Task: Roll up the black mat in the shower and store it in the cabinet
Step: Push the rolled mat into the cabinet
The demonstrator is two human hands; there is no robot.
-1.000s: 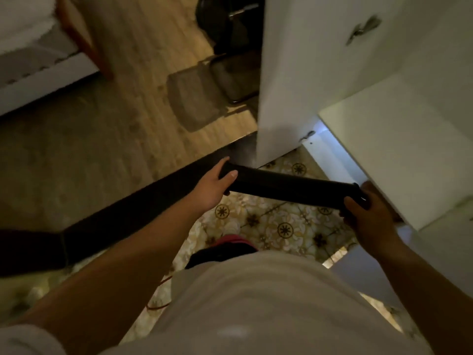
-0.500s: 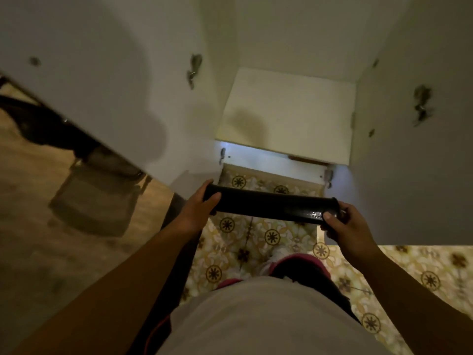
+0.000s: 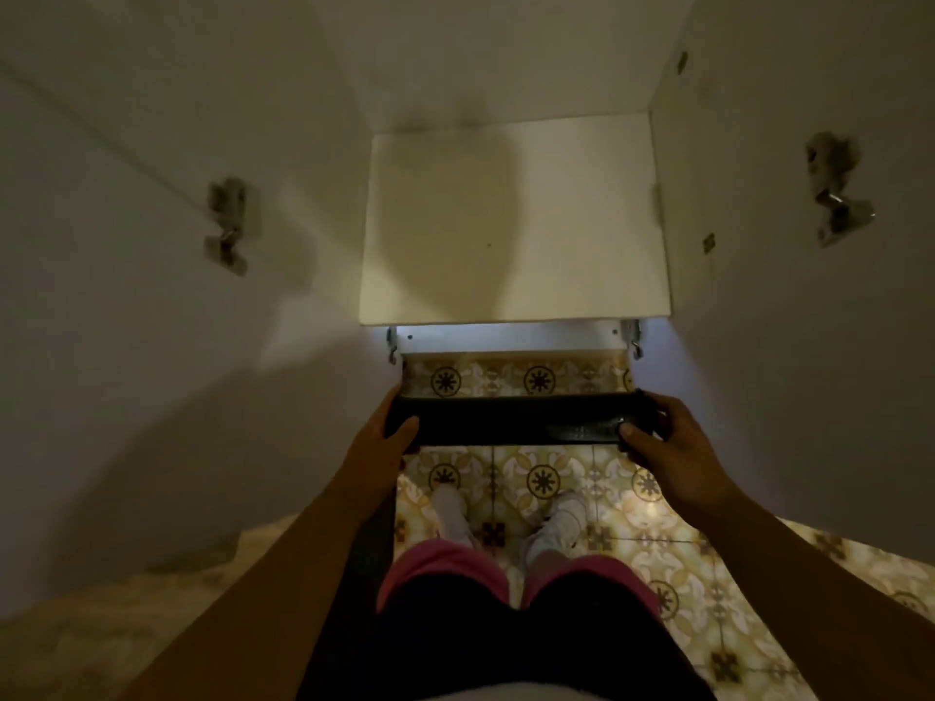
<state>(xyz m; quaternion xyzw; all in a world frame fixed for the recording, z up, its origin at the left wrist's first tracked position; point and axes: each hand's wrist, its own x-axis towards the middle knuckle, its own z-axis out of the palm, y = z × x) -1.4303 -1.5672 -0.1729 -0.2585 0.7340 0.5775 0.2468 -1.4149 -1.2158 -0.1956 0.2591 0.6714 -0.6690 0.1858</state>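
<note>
Holding one rolled black mat (image 3: 516, 417) level above the patterned tile floor (image 3: 673, 559), just in front of the open cabinet: left hand (image 3: 389, 437) curled around its left end, right hand (image 3: 668, 442) curled around its right end. One white shelf (image 3: 511, 225), two open doors, two hinges (image 3: 225, 227) (image 3: 837, 194), two feet visible.

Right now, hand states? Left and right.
Left hand: closed on the rolled black mat, left end.
Right hand: closed on the mat's right end.
</note>
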